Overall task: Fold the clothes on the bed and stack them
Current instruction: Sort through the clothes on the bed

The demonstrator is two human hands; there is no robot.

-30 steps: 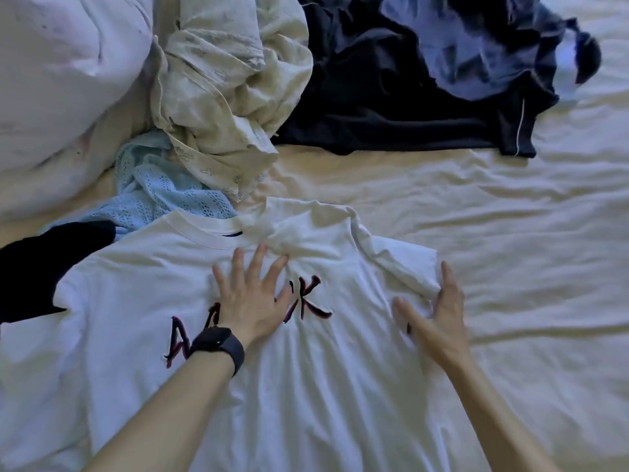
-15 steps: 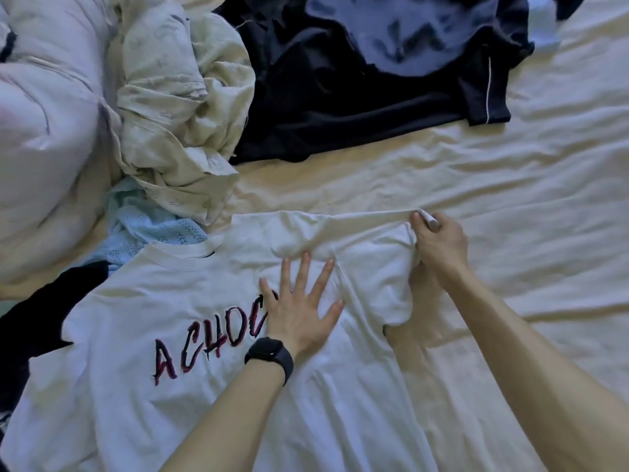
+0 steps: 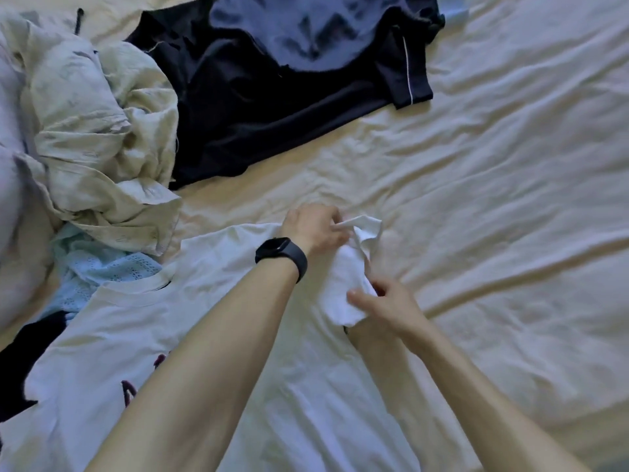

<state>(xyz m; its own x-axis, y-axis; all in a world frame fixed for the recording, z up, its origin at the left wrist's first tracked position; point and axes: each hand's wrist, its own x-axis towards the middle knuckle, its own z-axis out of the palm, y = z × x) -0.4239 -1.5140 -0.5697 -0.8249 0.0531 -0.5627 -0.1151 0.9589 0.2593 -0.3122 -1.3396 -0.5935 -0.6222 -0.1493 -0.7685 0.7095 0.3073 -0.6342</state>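
On my feed, the white cotton T-shirt with dark red lettering [image 3: 299, 386] lies front-up on the wrinkled cream bed sheet [image 3: 493, 199], in the near-left part of the bed. Both hands are on its short sleeve [image 3: 343, 291], which is bunched and lifted off the sheet. The left hand [image 3: 315, 229], a black smartwatch [image 3: 280, 255] on its wrist, pinches the sleeve's far edge between thumb and fingers. The right hand [image 3: 388, 304] pinches the near edge, thumb on top. The left forearm crosses the shirt's chest and hides most of the lettering.

Just past the collar I see a light blue eyelet garment [image 3: 102, 270], and beyond that a crumpled cream garment [image 3: 102, 148]. A dark navy garment [image 3: 255, 107] is spread at the far middle, with a blue tie-dye piece [image 3: 299, 32] on top of it. A black cloth [image 3: 20, 362] touches the shirt at the left edge of view.
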